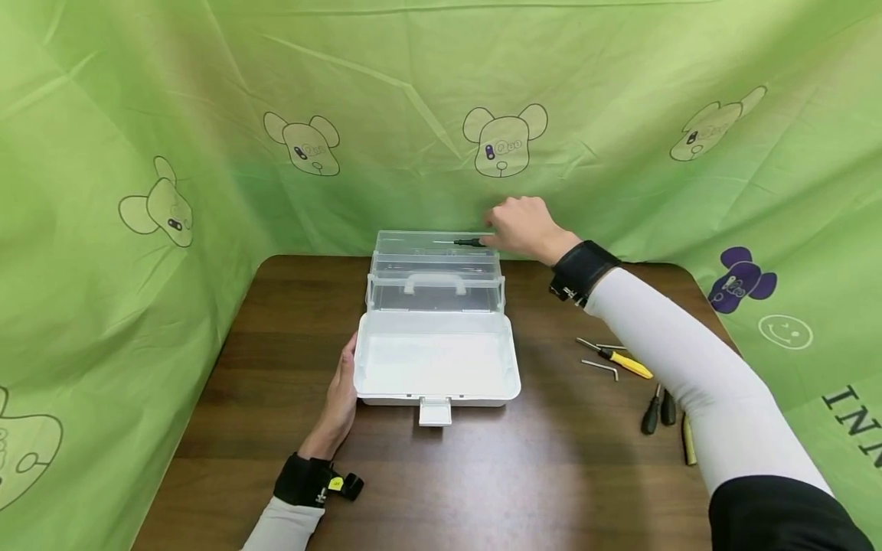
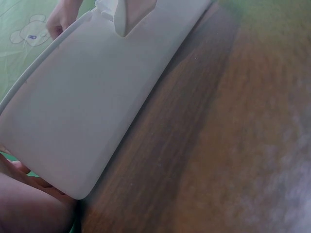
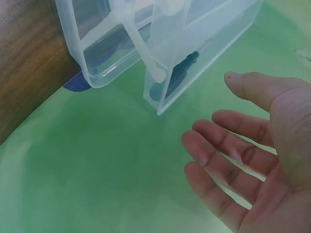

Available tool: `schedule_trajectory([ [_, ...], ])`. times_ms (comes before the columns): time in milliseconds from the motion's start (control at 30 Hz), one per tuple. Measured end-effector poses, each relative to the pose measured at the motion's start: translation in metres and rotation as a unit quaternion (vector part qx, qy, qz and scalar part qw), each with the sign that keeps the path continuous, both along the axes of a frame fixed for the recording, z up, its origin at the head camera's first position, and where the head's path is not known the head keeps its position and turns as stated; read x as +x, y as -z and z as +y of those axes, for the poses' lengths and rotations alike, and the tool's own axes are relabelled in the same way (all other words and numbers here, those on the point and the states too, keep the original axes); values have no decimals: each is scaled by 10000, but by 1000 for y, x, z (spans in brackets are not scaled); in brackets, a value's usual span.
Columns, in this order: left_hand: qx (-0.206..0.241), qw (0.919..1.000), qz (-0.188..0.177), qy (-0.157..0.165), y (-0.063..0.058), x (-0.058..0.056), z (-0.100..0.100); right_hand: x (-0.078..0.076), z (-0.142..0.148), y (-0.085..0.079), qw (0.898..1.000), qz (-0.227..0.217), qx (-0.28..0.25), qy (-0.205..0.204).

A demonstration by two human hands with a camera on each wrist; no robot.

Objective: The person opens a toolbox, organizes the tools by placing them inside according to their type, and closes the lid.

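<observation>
A white toolbox stands with its lid up and its clear stepped trays folded out behind the white base. Along the box's left side lie the fingers of my left hand, with the palm near the front corner. My right hand hovers by the right end of the rearmost tray. Its fingers are loosely spread in the right wrist view, with nothing between them. A black-handled screwdriver lies in that tray, its dark handle showing through the clear wall.
Right of the box lie a yellow-and-black screwdriver, an L-shaped hex key and two dark-handled tools. A yellow object is partly hidden by the right sleeve. Green printed cloth hangs right behind the brown table.
</observation>
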State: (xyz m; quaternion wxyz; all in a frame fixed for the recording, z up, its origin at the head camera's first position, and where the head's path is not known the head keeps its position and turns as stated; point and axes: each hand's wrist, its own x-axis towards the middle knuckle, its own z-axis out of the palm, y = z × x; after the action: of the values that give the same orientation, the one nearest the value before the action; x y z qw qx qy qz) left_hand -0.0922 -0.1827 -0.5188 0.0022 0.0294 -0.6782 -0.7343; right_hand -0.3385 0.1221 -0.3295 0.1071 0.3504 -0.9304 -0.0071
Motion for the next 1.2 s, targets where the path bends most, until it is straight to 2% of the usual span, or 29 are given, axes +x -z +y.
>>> schedule_trajectory([
  [200,15,10000,6,13,-1,-1,0,11,11,-6,9998,123,-94,-121],
  [500,-35,10000,8,17,-2,-1,0,27,28,-6,9989,344,-40,-315],
  [633,-83,9999,-66,1,-1,-1,0,33,35,-5,9987,417,-78,-282],
  [833,-76,9999,-91,-10,-1,-1,0,43,49,-1,9995,250,-110,-163],
  [1200,-27,10000,10,-12,1,-1,-1,60,76,19,9999,-92,-42,56],
])
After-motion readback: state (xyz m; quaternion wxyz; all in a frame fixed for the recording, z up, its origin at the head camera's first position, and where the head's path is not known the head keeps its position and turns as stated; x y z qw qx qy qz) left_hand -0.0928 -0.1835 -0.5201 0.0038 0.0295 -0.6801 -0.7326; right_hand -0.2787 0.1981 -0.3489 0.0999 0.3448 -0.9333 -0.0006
